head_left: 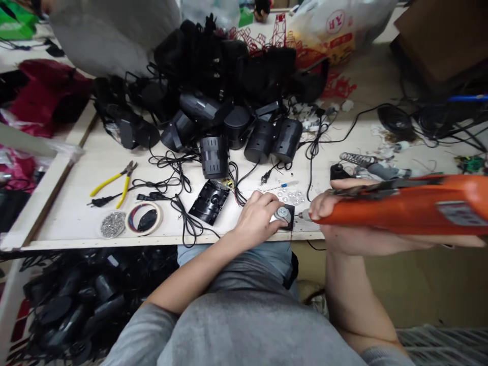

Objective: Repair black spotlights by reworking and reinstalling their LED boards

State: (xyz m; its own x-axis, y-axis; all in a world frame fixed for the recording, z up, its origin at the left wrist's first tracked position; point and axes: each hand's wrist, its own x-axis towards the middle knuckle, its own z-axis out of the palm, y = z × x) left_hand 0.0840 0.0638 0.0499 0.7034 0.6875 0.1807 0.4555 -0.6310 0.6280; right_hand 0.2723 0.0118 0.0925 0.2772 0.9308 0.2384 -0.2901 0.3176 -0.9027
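Observation:
My left hand (pixel 260 216) is closed around a small part with a round grey metal face and a dark plate (pixel 282 215), at the table's front edge. From the right, my right hand (pixel 354 239) grips an orange power screwdriver (pixel 400 206), held level. Its bit points left and reaches the edge of the dark plate; whether it touches a screw I cannot tell. Left of my left hand lies an open black half-housing (pixel 209 202) with wires at its top. Several small clear discs (pixel 292 195) and a thin blue-tipped rod (pixel 281 186) lie just behind the part.
Black cylindrical lamp housings (pixel 213 155) with cords are heaped at the back. Yellow-handled pliers (pixel 125 175), a dish of screws (pixel 112 224) and a tape roll (pixel 158 219) lie at left. A coiled spring (pixel 357 158) is at right. Black parts (pixel 84 305) fill the space below.

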